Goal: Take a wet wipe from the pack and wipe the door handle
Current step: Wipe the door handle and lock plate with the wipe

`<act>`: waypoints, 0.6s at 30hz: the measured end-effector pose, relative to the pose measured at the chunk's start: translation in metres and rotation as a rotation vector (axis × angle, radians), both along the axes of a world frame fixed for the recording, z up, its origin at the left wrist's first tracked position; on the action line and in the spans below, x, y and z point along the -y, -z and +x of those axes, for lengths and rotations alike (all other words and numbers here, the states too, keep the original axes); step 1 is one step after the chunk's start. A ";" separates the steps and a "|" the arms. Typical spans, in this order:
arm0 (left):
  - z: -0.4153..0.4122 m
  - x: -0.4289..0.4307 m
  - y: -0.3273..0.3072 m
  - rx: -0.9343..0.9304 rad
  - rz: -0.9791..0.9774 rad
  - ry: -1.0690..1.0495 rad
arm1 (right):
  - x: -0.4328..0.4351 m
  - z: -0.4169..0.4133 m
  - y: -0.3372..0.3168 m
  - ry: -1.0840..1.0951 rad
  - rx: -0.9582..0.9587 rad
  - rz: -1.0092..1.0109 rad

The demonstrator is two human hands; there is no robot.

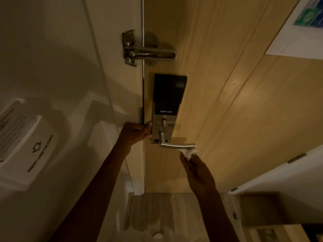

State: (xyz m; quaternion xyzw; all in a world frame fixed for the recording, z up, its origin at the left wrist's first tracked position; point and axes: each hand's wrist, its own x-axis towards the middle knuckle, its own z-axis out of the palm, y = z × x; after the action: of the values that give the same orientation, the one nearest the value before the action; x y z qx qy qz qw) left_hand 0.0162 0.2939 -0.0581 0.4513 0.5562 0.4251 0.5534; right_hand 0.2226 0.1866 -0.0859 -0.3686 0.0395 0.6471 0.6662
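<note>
A black smart lock (168,95) sits on the wooden door (227,102). Above it, a metal swing-bar guard (148,53) bridges door and frame. Well to its left hangs a white key-card holder (26,144). Up to its right, a posted notice (302,28).

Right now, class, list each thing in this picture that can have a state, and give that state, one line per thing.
Door: shut or nearly so, a dark seam at the frame.
Door handle: level, not pressed down.
Swing-bar guard: bar lying across the seam.
Wet wipe: crumpled, held just under the handle's free end.
Right hand: pinching the wipe.
Left hand: gripping the door's edge beside the lock plate.
</note>
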 end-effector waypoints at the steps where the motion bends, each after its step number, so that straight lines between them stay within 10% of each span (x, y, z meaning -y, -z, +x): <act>1: 0.000 0.000 0.000 0.006 -0.001 0.006 | 0.000 0.007 -0.002 0.007 0.036 0.002; 11: 0.000 0.001 0.000 0.014 0.032 -0.001 | -0.009 0.024 0.003 0.026 1.087 0.038; 18: 0.000 -0.001 0.002 -0.026 0.038 0.016 | 0.002 0.017 -0.007 0.094 1.491 -0.005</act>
State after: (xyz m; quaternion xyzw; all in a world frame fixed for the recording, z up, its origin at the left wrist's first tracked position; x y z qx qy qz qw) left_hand 0.0163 0.2945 -0.0599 0.4716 0.5514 0.4255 0.5408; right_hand 0.2392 0.1849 -0.0786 -0.7089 -0.4057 0.1965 0.5424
